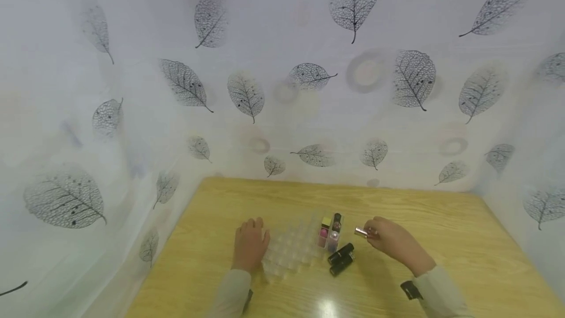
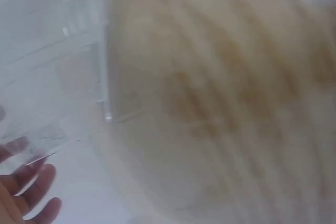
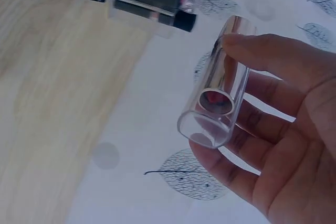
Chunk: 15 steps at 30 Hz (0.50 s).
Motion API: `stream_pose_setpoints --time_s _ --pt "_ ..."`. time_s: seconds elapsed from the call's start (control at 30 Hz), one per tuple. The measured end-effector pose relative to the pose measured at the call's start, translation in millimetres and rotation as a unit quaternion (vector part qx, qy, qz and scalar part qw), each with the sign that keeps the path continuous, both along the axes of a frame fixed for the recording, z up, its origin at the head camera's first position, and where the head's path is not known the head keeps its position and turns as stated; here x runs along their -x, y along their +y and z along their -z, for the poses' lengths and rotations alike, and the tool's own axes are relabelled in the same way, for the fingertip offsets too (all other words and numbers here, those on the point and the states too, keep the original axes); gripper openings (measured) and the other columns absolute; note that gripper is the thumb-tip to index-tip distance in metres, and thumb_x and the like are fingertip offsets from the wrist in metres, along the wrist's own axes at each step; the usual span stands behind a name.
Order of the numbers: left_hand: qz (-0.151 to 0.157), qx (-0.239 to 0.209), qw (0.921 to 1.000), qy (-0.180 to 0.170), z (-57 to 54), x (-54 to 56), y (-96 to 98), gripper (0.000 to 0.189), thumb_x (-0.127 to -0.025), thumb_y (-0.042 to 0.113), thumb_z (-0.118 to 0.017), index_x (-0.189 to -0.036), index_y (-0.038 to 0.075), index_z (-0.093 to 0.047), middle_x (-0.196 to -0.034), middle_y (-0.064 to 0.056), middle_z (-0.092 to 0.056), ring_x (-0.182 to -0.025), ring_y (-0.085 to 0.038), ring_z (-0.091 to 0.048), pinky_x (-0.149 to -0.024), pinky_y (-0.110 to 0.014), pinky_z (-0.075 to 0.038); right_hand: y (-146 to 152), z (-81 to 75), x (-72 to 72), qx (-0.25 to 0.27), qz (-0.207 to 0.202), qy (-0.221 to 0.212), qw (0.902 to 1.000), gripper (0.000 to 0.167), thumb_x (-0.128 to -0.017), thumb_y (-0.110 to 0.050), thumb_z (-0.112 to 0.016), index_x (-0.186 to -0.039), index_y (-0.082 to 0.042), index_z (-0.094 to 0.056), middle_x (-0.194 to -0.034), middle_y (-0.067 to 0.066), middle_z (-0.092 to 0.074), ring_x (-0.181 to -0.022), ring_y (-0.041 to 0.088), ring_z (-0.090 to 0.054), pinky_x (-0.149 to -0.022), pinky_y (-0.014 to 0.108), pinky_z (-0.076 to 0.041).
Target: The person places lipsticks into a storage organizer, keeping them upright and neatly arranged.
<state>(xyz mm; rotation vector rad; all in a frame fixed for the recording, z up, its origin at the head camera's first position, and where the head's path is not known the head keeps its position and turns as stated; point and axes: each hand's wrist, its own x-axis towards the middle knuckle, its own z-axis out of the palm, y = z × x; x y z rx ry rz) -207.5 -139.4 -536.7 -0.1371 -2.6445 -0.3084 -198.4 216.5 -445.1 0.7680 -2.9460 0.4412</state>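
My left hand [image 1: 251, 244] rests at the left side of a clear plastic organizer [image 1: 291, 251] with many compartments. In the left wrist view its loosely bent fingers [image 2: 39, 190] lie by a corner of the clear plastic [image 2: 52, 77]. To the right, my right hand [image 1: 392, 240] holds a shiny lipstick tube [image 1: 361, 231] above the table. The right wrist view shows that lipstick pinched between thumb and fingers, with a clear end section and a dark reddish centre inside a metallic ring. Several cosmetics, among them a pink one [image 1: 323, 233], stand in the organizer's right end.
Two black lipstick tubes [image 1: 341, 254] lie side by side on the wooden table [image 1: 212, 210], just right of the organizer's near end. A white sheet with a leaf print [image 1: 309, 126] hangs behind the table and along its sides.
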Motion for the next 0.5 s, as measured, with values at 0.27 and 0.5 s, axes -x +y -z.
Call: stream_pose_setpoints --time_s 0.27,0.5 --pt "0.013 -0.028 0.9989 -0.036 -24.1 -4.6 8.7 0.027 -0.085 0.030 -0.064 -0.101 0.009 -0.056 -0.086 -0.005 -0.056 -0.076 -0.019 -0.050 -0.070 -0.035 -0.043 -8.6 -25.1 -14.7 -0.005 -0.033 0.032 0.9989 0.019 -0.072 -0.007 -0.075 -0.089 -0.008 -0.066 -0.081 -0.003 -0.062 -0.068 0.007 -0.059 -0.061 0.020 -0.051" --pt "0.076 0.020 0.9966 0.024 -59.5 -22.9 51.6 0.026 -0.083 0.031 -0.067 -0.099 0.012 -0.060 -0.090 -0.004 -0.060 -0.083 -0.019 -0.056 -0.075 -0.035 -0.048 -19.4 -45.7 -25.1 0.024 -0.085 0.077 0.9931 0.020 -0.073 -0.007 -0.074 -0.091 -0.009 -0.066 -0.083 -0.004 -0.063 -0.070 0.006 -0.059 -0.062 0.019 -0.052"
